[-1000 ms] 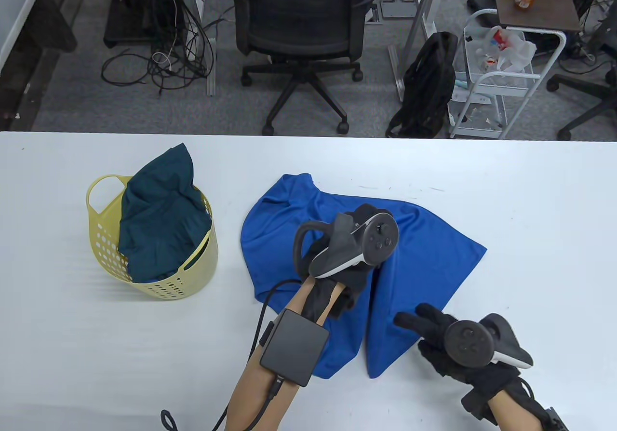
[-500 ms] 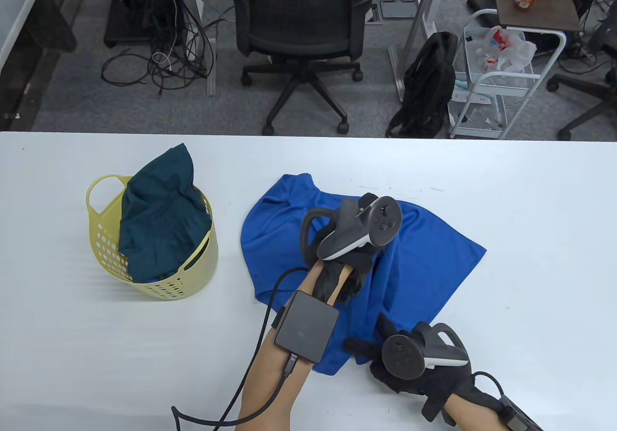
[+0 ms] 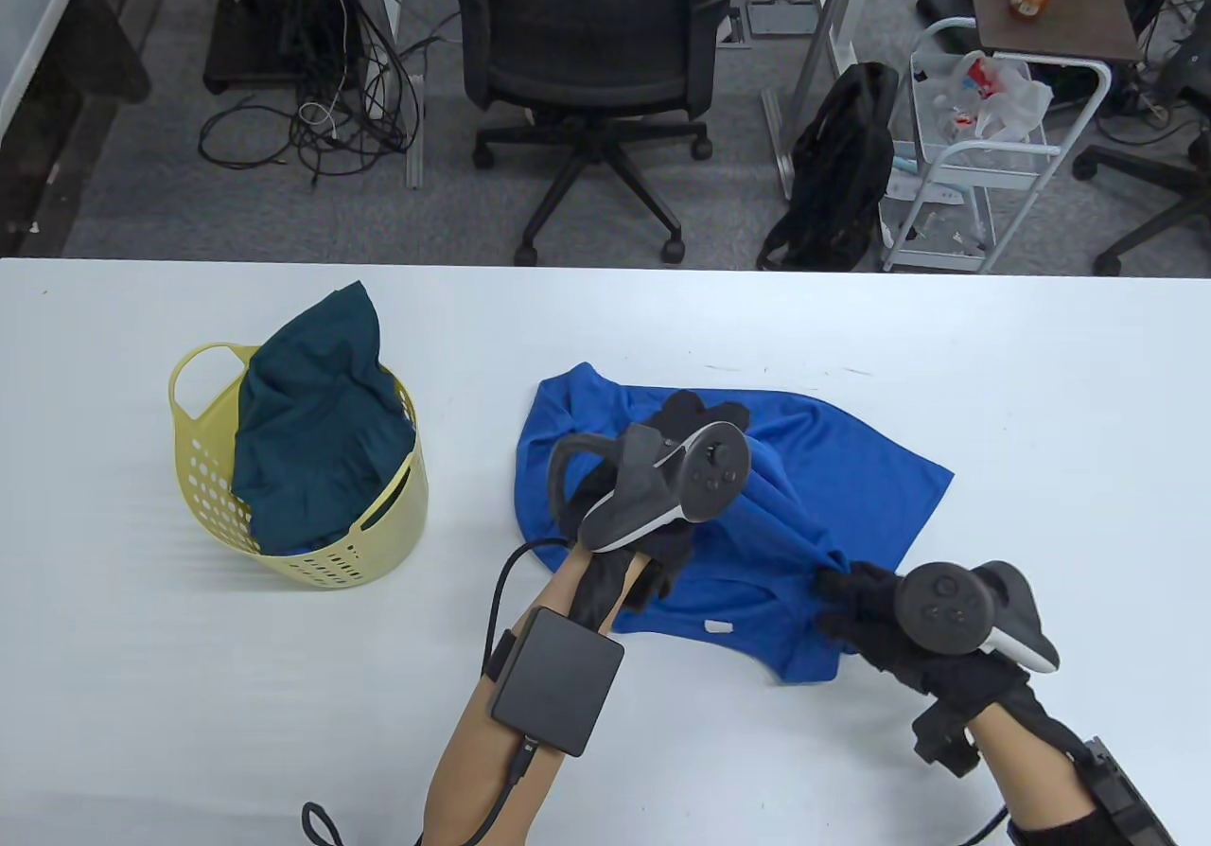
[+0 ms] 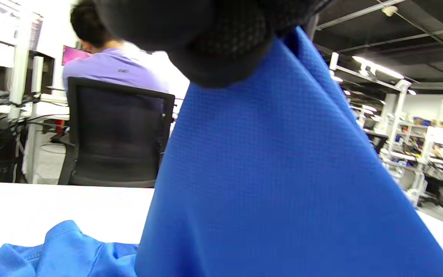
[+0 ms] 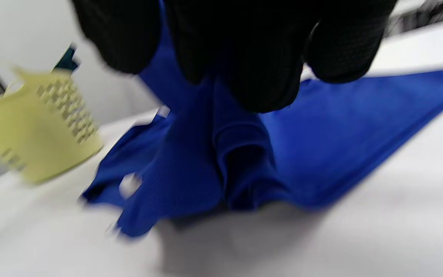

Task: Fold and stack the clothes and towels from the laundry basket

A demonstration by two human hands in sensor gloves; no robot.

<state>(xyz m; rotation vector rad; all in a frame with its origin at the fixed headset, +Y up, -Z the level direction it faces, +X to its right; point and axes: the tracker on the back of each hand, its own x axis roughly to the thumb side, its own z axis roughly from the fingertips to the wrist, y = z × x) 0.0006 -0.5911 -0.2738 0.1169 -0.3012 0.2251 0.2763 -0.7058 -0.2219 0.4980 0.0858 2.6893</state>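
Blue shirt long axis left-right | left hand gripping | right hand gripping

Counts on and around the counter

Two gloved hands work here, the left hand and the right hand, with one tracker on each, two in all. One blue garment lies on the one white counter. One yellow laundry basket stands there, with one dark teal garment in it. Beyond the counter: one black office chair in full, a second chair in part at the right edge, one black backpack, one white cart.
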